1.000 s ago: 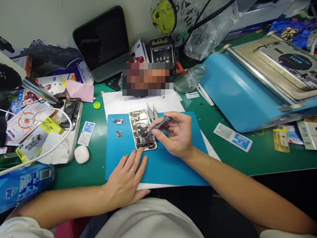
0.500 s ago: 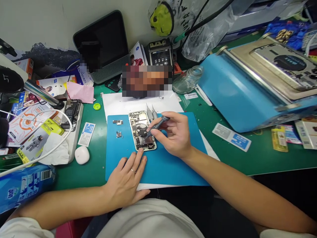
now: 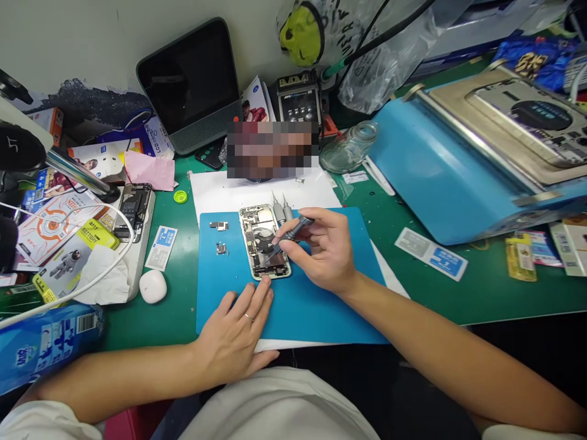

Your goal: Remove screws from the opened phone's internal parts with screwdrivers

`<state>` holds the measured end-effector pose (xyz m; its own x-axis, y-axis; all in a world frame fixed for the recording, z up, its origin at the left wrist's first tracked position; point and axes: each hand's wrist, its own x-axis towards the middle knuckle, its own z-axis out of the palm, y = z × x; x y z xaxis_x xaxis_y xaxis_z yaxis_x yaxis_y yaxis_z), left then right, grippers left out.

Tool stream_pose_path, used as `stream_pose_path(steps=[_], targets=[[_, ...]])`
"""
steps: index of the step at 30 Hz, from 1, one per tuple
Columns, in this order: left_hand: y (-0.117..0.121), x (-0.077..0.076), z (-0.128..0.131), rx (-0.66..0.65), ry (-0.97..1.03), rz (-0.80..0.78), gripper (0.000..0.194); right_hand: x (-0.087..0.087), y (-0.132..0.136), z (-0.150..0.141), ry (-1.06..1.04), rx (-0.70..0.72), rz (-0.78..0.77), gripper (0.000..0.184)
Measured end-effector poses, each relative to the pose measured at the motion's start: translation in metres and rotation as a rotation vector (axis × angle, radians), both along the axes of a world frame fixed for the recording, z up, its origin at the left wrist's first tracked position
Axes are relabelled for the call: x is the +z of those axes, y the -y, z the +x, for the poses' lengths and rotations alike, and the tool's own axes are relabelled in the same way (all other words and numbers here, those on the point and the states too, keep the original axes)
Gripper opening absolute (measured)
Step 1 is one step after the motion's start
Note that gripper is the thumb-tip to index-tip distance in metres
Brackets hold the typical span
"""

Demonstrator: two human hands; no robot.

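Note:
An opened phone (image 3: 257, 223), its inner parts showing, lies face up on a blue mat (image 3: 312, 311). My right hand (image 3: 323, 250) grips a dark grey screwdriver (image 3: 293, 229) between thumb and fingers, tilted over the lower part of the phone. The driver's tip is too fine to make out clearly. Flat on the mat rests my left hand (image 3: 238, 330), fingers stretched and a fingertip at the phone's bottom edge. Two more screwdrivers (image 3: 282, 211) lie just beyond the phone's right side. Left of the phone sit two small phone parts, an upper one (image 3: 219, 226) and a lower one (image 3: 222, 249).
At right stands a blue machine (image 3: 435, 183) with a metal-framed bed. A glass jar (image 3: 351, 146) lies behind the mat, near a dark screen (image 3: 188, 79). Boxes, a white cable (image 3: 131, 229) and a white earbud case (image 3: 153, 286) crowd the left.
The screwdriver in my right hand stands slightly more upright than a second ago. My left fingertip has shifted a little to the right along the phone's bottom edge.

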<state>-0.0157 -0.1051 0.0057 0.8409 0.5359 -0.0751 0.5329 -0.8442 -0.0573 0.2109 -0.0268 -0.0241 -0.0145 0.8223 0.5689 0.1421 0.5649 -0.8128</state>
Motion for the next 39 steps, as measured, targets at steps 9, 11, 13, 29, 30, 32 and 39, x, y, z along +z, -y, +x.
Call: stream_pose_path(steps=[9, 11, 13, 29, 30, 32, 39], targets=[[0.0, -0.002, 0.0, 0.002, 0.038, 0.014, 0.081, 0.001, 0.0, 0.0, -0.023, 0.018, -0.004, 0.049], [0.0, -0.003, 0.0, 0.004, 0.044, 0.013, 0.082, 0.001, 0.001, 0.0, -0.019, 0.018, -0.011, 0.047], [0.0, -0.004, -0.001, 0.003, 0.051, 0.011, 0.082, 0.001, 0.001, 0.0, -0.016, 0.013, -0.018, 0.046], [0.0, -0.005, -0.002, 0.0, 0.052, -0.02, 0.083, 0.001, -0.001, 0.004, 0.042, -0.155, 0.038, 0.049], [0.0, -0.005, -0.002, 0.002, 0.052, -0.022, 0.083, 0.002, -0.003, 0.007, 0.046, -0.203, 0.053, 0.049], [0.0, -0.005, -0.002, 0.001, 0.051, -0.026, 0.083, 0.005, -0.007, 0.015, 0.059, -0.297, 0.086, 0.049], [0.0, -0.004, -0.003, -0.009, 0.059, -0.032, 0.078, 0.015, -0.019, 0.058, 0.304, -0.54, 0.117, 0.025]])
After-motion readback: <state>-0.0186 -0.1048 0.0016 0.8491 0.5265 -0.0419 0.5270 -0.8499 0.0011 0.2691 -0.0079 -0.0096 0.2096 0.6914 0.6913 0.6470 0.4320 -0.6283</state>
